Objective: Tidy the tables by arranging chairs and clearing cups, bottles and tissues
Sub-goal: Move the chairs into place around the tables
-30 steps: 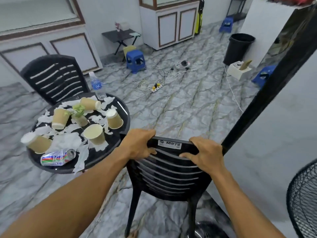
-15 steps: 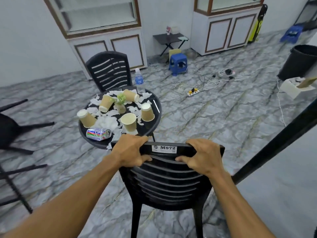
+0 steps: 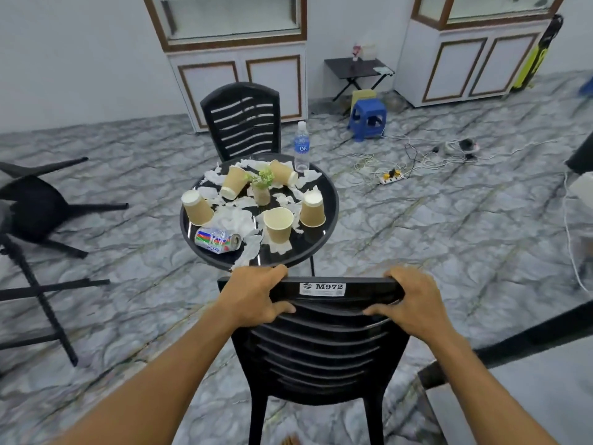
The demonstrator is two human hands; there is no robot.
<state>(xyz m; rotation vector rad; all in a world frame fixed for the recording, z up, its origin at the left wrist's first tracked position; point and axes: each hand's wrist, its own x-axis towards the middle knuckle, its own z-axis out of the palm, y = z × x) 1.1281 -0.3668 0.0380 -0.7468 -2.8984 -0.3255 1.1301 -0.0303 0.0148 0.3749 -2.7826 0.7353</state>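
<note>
Chief: Moved since last frame?
Inspector: Noted table [image 3: 332, 200] shifted to centre and lying farther ahead than half a second back. Gained fuller view of toppled chair [image 3: 35, 207] at left. Found both grips as before.
Chief: Hands?
Inspector: Found left hand [image 3: 253, 297] curled over top rail of chair [image 3: 321, 342], fingers down the far side, thumb hooked under on the near side. Found right hand [image 3: 414, 303] clamped likewise on the rail's other end. Read label [image 3: 322, 289] between them: M972.
Chief: Chair position?
Inspector: Held upright, back toward camera, seat facing table, just short of near rim. Cannot tell whether touching, nor whether legs meet floor.
Chief: Table contents?
Inspector: Counted five cups [image 3: 278, 224]: one upright near front edge, two upside down at left and right, two tipped over at rear. Logged can [image 3: 218, 240] on its side at front left, torn tissues [image 3: 234, 218] strewn across most of the top, plant [image 3: 261, 187] at middle, bottle [image 3: 301, 146] upright at far rim; cannot tell whether on table or behind it.
Chief: Surroundings?
Inspector: Recorded far chair [image 3: 244, 120] upright behind table, stool [image 3: 367, 118] and power strip [image 3: 390, 178] with tangled cords on floor at right.
</note>
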